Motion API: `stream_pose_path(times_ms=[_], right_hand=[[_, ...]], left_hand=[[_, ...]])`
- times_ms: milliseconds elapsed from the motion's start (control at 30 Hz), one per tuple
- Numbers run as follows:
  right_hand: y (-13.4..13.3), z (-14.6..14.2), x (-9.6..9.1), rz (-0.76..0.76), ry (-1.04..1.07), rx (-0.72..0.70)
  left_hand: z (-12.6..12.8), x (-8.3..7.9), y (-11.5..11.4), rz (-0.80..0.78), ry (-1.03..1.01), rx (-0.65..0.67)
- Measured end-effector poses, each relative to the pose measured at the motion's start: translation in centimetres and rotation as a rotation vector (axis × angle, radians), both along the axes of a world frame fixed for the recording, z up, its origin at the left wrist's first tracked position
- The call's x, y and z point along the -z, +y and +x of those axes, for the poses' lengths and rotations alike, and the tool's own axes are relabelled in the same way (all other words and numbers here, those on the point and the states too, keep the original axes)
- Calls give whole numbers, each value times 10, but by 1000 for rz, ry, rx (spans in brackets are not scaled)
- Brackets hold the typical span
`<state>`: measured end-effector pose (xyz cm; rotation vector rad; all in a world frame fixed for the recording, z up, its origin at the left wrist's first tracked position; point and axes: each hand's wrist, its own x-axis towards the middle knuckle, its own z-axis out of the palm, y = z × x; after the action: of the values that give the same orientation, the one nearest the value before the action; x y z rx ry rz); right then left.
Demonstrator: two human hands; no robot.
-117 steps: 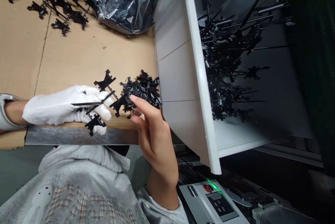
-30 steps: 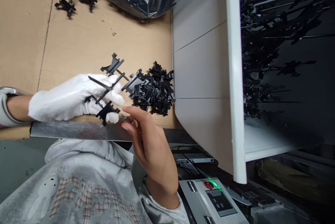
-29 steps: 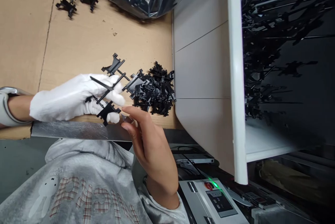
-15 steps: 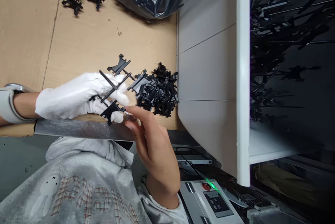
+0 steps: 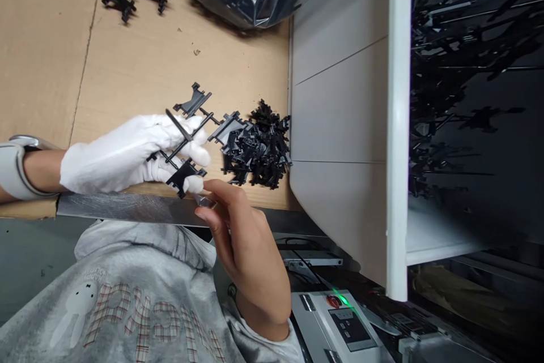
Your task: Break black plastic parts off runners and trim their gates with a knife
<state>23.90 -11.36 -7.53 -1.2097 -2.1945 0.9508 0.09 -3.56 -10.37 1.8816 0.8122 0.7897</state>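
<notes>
L gloved hand (image 5: 127, 153) pinched a black plastic sprue (image 5: 186, 177) over the cardboard sheet (image 5: 127, 68); R bare hand (image 5: 246, 244) pinched a small metal tool (image 5: 204, 200) just beside it, near a loose pile of black parts (image 5: 257, 148).

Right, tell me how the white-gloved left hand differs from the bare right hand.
The white-gloved left hand is covered in fabric; the bare right hand shows skin. The left hand grips a black plastic sprue, while the right hand pinches a small shiny metal piece. The left reaches in from the side, the right from below. Both are close together, just beyond a steel strip.
</notes>
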Motion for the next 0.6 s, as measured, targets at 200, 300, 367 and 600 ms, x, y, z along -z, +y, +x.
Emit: stream_pose_path(times_ms=[200, 300, 367, 600], right_hand=[[-3, -2, 2, -21, -23, -12], [-2, -4, 3, -5, -18, -6], [-2, -5, 4, 8, -18, -1], [-1, -6, 4, -22, -21, 6]], left_hand=[[0, -3, -4, -65, 11, -41], [-2, 2, -4, -9, 14, -11], [-3, 6, -4, 37, 24, 8], [-3, 2, -5, 83, 21, -25]])
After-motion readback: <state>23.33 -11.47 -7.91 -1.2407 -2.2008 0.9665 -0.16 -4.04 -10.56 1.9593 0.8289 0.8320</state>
